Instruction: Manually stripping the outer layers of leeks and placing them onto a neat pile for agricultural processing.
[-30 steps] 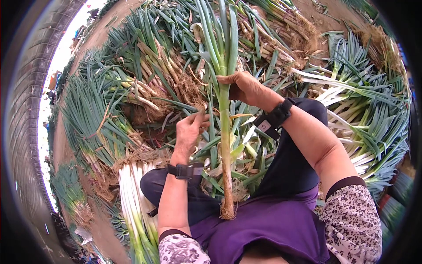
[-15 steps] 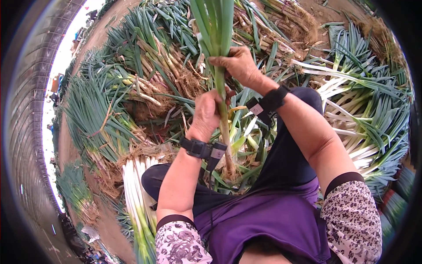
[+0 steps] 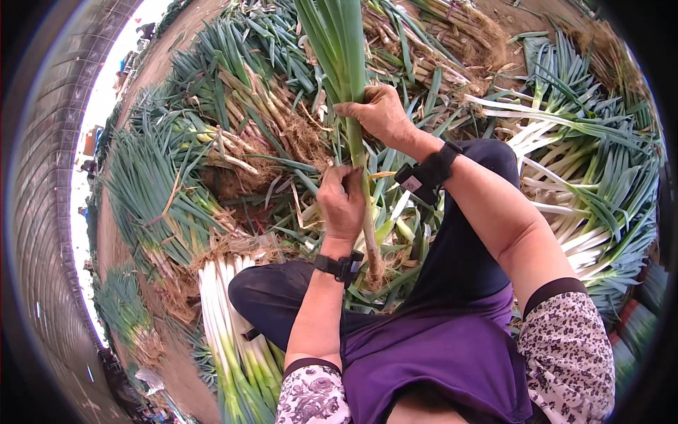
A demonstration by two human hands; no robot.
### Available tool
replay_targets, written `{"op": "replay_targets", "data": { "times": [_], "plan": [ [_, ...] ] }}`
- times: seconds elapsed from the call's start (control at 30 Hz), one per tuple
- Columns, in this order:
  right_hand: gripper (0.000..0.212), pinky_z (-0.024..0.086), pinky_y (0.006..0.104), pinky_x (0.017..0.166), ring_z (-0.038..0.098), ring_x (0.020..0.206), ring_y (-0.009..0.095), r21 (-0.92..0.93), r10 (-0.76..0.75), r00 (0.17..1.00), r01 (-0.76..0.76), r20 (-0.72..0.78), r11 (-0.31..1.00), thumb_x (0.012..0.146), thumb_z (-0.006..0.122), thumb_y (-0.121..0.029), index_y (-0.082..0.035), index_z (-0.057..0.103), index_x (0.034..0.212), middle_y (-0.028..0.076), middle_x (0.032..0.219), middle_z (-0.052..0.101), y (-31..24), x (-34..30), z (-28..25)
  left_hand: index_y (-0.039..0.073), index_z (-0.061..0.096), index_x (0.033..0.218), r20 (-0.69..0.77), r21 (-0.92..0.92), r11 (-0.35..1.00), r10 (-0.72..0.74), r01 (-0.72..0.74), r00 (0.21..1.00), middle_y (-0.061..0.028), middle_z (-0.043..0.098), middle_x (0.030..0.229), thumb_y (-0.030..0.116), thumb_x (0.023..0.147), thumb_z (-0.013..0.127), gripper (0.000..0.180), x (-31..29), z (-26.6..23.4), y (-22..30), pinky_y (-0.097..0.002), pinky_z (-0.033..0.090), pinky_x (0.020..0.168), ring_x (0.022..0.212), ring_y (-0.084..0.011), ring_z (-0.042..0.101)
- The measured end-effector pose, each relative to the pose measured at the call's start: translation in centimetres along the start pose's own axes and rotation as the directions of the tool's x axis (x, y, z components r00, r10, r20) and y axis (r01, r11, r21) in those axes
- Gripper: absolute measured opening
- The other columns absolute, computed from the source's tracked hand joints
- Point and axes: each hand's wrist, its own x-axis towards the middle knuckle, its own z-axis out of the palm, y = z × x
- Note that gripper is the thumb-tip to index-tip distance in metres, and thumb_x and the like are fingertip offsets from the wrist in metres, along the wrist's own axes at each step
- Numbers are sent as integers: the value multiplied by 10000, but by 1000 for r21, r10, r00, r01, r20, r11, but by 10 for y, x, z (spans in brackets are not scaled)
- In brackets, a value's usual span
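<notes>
A long green onion [image 3: 354, 138] stands nearly upright in front of me, its broad green leaves at the top and brown roots at its lower end above my lap. My right hand [image 3: 385, 119] is wrapped round the stalk just below the leaves, thumb across the front. Lower down, my left hand [image 3: 344, 201] is closed, with thumb and fingertips pinched at the stalk's left side. Whether a strip of outer skin lies in that pinch is too small to tell. Beneath, loose leaves and peelings [image 3: 402, 226] cover the ground between my legs.
Cleaned white-stemmed onions [image 3: 226, 311] lie beside my left knee, and a larger pile of white stems [image 3: 565, 184] lies at the right. Unpeeled onions with soil on their roots [image 3: 282, 120] are heaped ahead and left. A curved wall [image 3: 42, 177] runs along the far left.
My left hand has slid down the stalk, and its forearm has shifted right. My right hand has lowered slightly with the onion, whose root end has swung a little to the right.
</notes>
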Motion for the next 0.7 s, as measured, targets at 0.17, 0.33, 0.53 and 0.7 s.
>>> {"op": "replay_targets", "data": {
  "times": [0.17, 0.33, 0.53, 0.7],
  "plan": [
    [185, 509, 271, 509, 623, 595, 132, 263, 79, 995, -92, 59, 960, 800, 723, -111, 16, 695, 931, 75, 770, 676, -12, 6, -16, -10, 582, 776, 176, -162, 847, -480, 506, 859, -11, 567, 666, 109, 892, 640, 176, -69, -22, -21, -246, 423, 549, 605, -70, 511],
    [222, 550, 287, 555, 651, 643, 156, 341, 86, 969, -163, 231, 926, 801, 722, -128, 14, 681, 967, 85, 814, 680, -6, 2, -16, -59, 648, 1061, 262, -295, 733, -554, 613, 790, -38, 657, 839, 232, 898, 658, 334, -13, -46, 6, -224, 478, 720, 763, -72, 583],
    [287, 563, 284, 576, 655, 688, 145, 388, 115, 931, -254, 345, 886, 798, 729, -137, 20, 656, 1027, 81, 855, 678, -4, -9, 2, -59, 689, 980, 443, -337, 597, -582, 728, 682, -63, 682, 875, 157, 809, 745, 281, 19, -45, 7, -224, 476, 735, 769, -84, 599],
    [281, 558, 285, 581, 652, 703, 137, 418, 100, 916, -273, 389, 867, 809, 721, -134, 20, 652, 1034, 76, 853, 677, 4, -5, -3, -60, 689, 951, 493, -482, 474, -549, 737, 675, -54, 677, 835, 101, 820, 719, 210, 12, -42, 10, -228, 485, 710, 732, -92, 601]
  ]
}}
